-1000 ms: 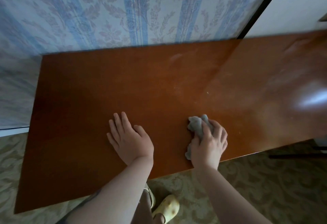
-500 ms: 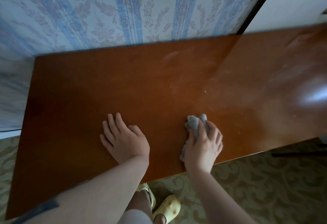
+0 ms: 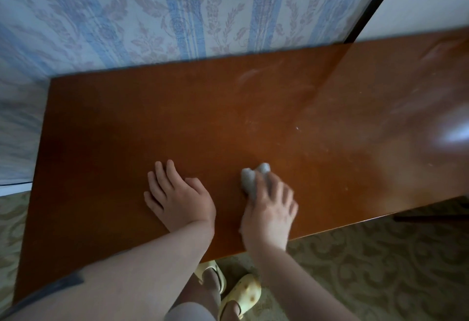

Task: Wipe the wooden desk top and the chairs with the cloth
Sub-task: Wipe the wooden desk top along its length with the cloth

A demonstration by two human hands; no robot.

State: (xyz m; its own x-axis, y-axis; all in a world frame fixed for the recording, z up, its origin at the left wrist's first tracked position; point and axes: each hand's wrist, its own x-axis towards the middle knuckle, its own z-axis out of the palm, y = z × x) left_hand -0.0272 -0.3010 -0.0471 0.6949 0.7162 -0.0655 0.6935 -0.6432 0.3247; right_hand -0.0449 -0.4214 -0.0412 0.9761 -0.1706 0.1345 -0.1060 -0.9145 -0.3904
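Note:
A glossy brown wooden desk top point(image 3: 203, 122) fills the middle of the view. My right hand point(image 3: 269, 209) presses a small crumpled grey cloth point(image 3: 250, 178) against the desk near its front edge; the fingers curl over the cloth and the hand is blurred. Flat on the wood to the left of the cloth rests my left hand point(image 3: 177, 199), fingers spread and holding nothing. Faint dusty smears point(image 3: 251, 74) show on the far right part of the top. No chair is in view.
Blue striped floral wallpaper point(image 3: 177, 11) backs the desk. A dark vertical frame point(image 3: 373, 3) and a white panel stand at the back right. Patterned carpet point(image 3: 380, 265) lies below the front edge, with my yellow slippers point(image 3: 241, 292) by the desk.
My right hand has slid the cloth a little to the left along the front part of the desk. My left hand stays flat in place. The view has shifted slightly.

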